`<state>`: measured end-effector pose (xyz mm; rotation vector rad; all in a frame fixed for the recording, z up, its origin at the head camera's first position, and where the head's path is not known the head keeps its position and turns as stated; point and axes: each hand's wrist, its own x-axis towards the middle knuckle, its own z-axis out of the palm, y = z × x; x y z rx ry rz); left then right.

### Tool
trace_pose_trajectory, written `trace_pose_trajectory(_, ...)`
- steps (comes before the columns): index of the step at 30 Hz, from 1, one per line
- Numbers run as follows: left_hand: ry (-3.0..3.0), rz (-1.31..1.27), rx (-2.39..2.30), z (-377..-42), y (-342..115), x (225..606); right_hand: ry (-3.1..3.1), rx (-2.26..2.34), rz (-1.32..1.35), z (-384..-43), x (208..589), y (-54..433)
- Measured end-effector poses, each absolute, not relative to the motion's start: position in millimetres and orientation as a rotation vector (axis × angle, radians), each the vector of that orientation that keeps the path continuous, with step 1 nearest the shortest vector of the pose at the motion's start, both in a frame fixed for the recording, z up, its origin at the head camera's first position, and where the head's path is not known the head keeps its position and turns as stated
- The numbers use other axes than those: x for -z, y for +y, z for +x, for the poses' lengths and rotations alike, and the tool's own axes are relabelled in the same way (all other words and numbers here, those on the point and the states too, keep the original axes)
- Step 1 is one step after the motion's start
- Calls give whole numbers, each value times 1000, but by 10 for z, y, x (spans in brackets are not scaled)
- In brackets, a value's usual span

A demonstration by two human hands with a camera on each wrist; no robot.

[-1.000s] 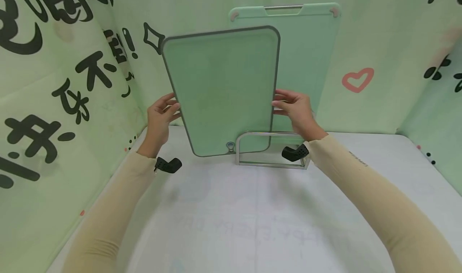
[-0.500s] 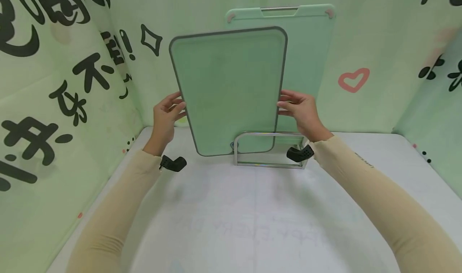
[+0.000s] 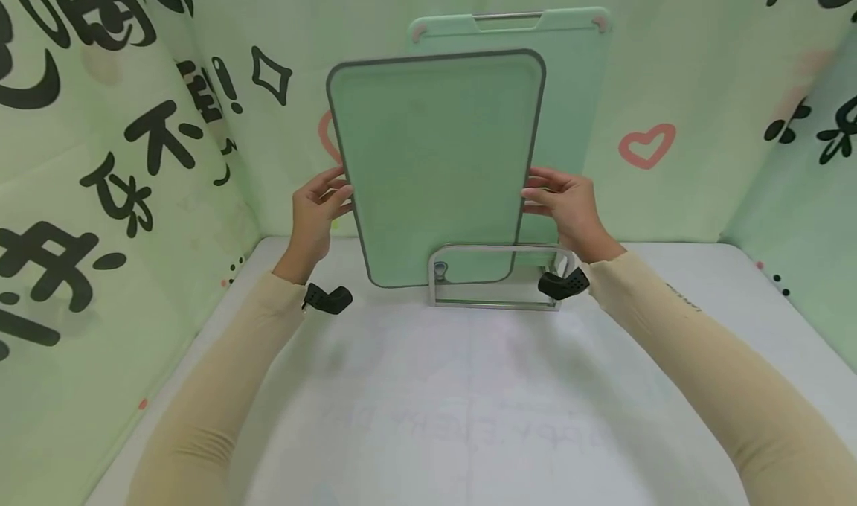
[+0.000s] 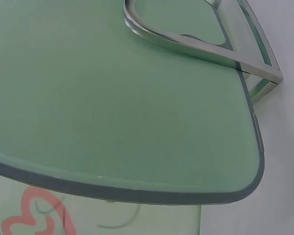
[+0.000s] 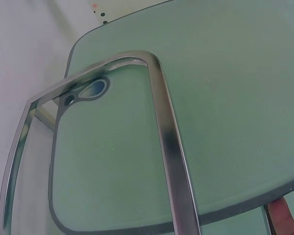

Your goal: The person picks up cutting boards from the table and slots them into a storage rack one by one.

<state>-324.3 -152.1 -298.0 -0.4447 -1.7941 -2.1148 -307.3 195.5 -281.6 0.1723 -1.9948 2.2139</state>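
A green cutting board with a grey rim stands tilted, its lower right part behind the front bar of a metal rack. My left hand pinches its left edge, thumb at the front. At the opposite edge my right hand holds it between thumb and fingers. The board's ringed hole lies low, seen through the rack frame in the right wrist view. Behind it a lighter green board with a handle slot stands upright, partly hidden. In the left wrist view the rack's bar crosses over the board's face.
A white table lies under the rack. Pale green cloth walls with black lettering and pink hearts close it in at the back and sides. A black wrist camera sits on the left forearm and another on the right.
Both hands have moved right with the cutting board, relative to the rack. Its lower part now overlaps the rack frame more, and the ringed hole has come inside the frame's outline.
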Motion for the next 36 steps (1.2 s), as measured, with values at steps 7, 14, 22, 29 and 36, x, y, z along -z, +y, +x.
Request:
trace_pose_trajectory(7,-1816,-448,2107,-3253,-1444,2974,-1970,-2219,183,-3042,2813,2027)
trace_pose_trajectory(14,-1815,-506,2109,-3286,-1368,2988,-1913,-2271,222,-3027,2848,2135)
trace_pose_trajectory(22,-1832,-530,2105,-3302,-1240,2964,-1916,-2242,212,-2992,2862,2256)
trace_pose_trajectory(29,-1821,-545,2132,-3311,-1116,2941,-1933,-2188,156,-2980,2877,2353)
trace_pose_trajectory(36,-1827,-532,2156,-3342,-1014,2934,-1898,-2204,160,-2956,2866,2448)
